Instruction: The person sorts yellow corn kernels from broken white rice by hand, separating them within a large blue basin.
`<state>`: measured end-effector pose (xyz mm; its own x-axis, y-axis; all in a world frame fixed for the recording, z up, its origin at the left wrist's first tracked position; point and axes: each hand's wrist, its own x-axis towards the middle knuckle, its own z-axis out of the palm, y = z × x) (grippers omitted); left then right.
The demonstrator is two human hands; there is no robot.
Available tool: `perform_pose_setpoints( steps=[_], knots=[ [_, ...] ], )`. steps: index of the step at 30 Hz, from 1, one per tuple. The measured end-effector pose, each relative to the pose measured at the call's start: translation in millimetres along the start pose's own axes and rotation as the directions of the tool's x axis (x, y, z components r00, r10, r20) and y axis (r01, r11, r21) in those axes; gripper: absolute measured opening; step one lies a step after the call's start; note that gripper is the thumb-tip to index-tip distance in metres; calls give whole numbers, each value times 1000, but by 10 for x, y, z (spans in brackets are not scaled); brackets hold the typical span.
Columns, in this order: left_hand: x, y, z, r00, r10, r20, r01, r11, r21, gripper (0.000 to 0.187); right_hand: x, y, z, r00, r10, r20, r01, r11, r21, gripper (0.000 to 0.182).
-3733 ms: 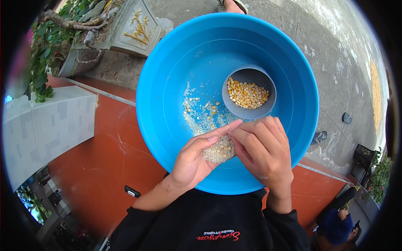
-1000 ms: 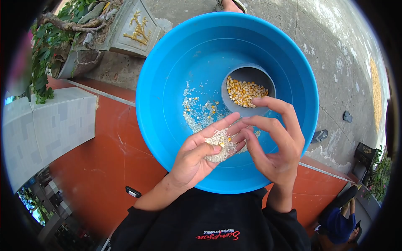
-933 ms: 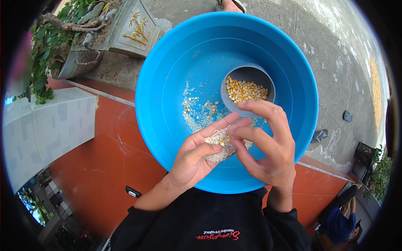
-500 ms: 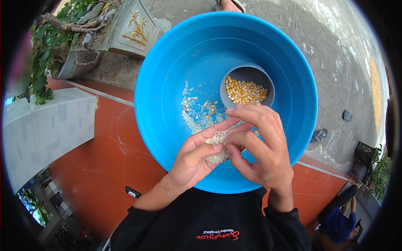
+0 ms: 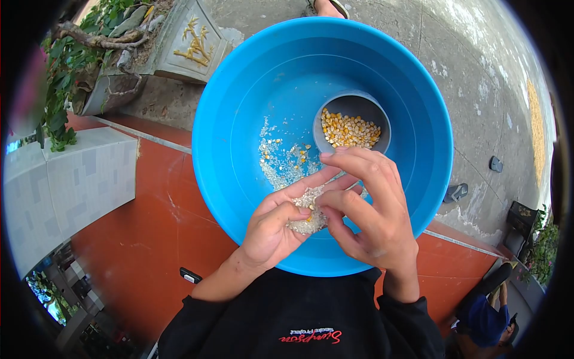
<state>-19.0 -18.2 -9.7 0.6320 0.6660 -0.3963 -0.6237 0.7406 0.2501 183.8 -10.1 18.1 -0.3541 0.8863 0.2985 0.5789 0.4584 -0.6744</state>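
Observation:
My left hand is cupped, palm up, over the near part of a blue basin. A heap of white rice grains lies in it, with a yellow corn kernel or two among them. The thumb rests over the heap. My right hand reaches in from the right, its thumb and forefinger pinched at the rice; what sits between the tips is too small to tell. Just beyond its fingers, a grey bowl inside the basin holds yellow corn kernels.
Loose rice with a few corn kernels is scattered on the basin floor, left of the bowl. A small black device lies on the red tiles. Sandals are on the concrete at right. Another person is at lower right.
My right fingertips have shifted slightly left over the rice in my left palm. A yellow kernel shows more plainly there now. The bowl has moved very slightly left.

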Motion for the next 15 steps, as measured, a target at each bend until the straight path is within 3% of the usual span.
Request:
perform_pose_setpoints(
  steps=[15],
  knots=[
    [-3,-39,-55,1000,7,-3,-7,999,35,69,41,-1,-33,999,21,35,-20,1000,-25,30]
  ],
)
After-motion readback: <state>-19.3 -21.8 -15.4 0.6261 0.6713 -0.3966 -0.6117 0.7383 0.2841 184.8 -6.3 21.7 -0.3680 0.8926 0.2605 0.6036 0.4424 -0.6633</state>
